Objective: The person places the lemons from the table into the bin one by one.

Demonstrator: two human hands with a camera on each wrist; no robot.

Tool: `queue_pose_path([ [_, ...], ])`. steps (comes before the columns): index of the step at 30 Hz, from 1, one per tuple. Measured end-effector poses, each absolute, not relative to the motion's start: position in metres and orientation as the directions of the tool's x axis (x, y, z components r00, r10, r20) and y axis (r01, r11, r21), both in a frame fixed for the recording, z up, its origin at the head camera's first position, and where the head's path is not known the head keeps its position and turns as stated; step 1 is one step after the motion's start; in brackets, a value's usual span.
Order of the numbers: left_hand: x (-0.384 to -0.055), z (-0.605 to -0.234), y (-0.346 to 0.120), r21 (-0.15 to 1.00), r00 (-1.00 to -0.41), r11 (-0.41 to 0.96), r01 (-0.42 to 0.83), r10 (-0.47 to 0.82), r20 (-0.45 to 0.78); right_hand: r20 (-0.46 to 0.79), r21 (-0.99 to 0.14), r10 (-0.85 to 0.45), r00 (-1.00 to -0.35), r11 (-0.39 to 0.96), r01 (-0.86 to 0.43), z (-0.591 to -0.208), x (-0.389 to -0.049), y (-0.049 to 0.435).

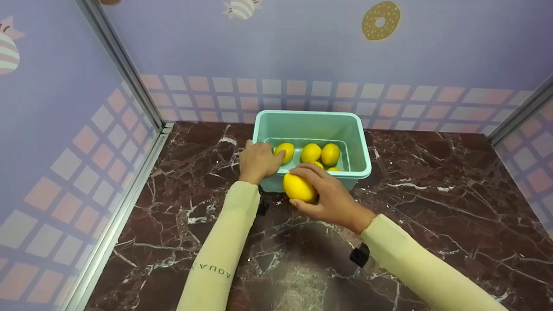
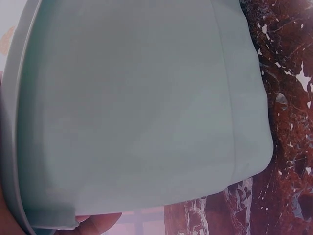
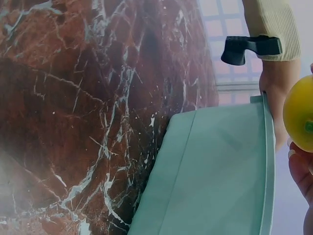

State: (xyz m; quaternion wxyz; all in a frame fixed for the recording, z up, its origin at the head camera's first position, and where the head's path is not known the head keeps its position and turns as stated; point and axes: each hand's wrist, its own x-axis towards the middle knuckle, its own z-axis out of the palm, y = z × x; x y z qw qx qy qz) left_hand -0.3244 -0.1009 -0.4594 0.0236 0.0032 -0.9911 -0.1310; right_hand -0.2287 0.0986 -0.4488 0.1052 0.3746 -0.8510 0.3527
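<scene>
A mint-green plastic bin stands on the table against the back wall, with several yellow lemons on its floor. My left hand grips the rim at the bin's front left corner, thumb on the inner side beside a lemon. From the left wrist, the bin's front wall fills most of the view, and fingertips show past its corner. Just over the front rim, my right hand holds another lemon between thumb and fingers. That lemon's green stem end shows in the right wrist view.
Dark red marbled table spreads around the bin. Purple walls with pink and white checks stand at the back and sides, with a metal edge strip along the left. Black wrist mounts sit at the sleeves.
</scene>
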Motion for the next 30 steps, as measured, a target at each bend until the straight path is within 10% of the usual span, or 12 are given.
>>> queue_pose_path([
  [30,-0.324,-0.461,-0.102,0.275,-0.998,0.961,0.021,0.004,0.061,0.41,-0.527,-0.498,-0.764,0.554,-0.645,-0.434,-0.264,0.103],
])
